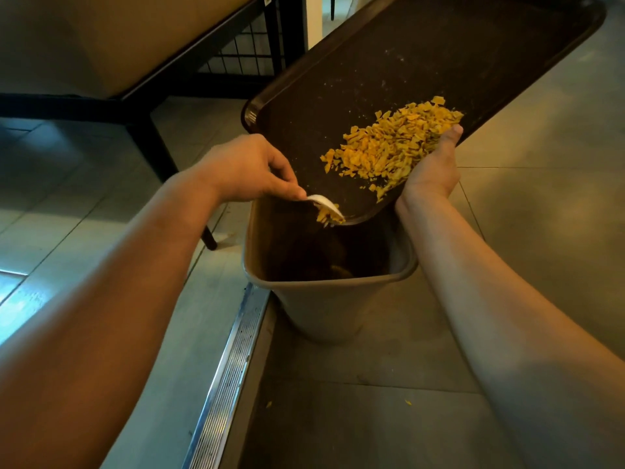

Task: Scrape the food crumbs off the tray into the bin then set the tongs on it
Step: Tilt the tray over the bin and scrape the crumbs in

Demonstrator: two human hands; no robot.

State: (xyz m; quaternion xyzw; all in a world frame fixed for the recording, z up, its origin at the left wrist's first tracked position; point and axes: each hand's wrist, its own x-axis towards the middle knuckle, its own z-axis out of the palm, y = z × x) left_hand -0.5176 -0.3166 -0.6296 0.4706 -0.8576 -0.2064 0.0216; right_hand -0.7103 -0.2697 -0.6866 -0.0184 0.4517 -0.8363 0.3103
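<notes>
A dark brown tray (422, 62) is tilted, its near corner hanging over the open beige bin (324, 299). My right hand (434, 167) grips the tray's right edge from below, thumb on the rim. A heap of yellow food crumbs (389, 147) lies on the lower part of the tray. My left hand (247, 167) pinches a white tong tip (326, 203) at the tray's lowest corner, where a few crumbs (326, 216) slide over the edge into the bin. The rest of the tongs is hidden by my hand.
The bin stands on a tiled floor beside a metal floor drain strip (230, 367). A dark table leg (162, 164) and frame stand at the left, a black wire rack (250, 49) behind. Two stray crumbs (407, 402) lie on the floor.
</notes>
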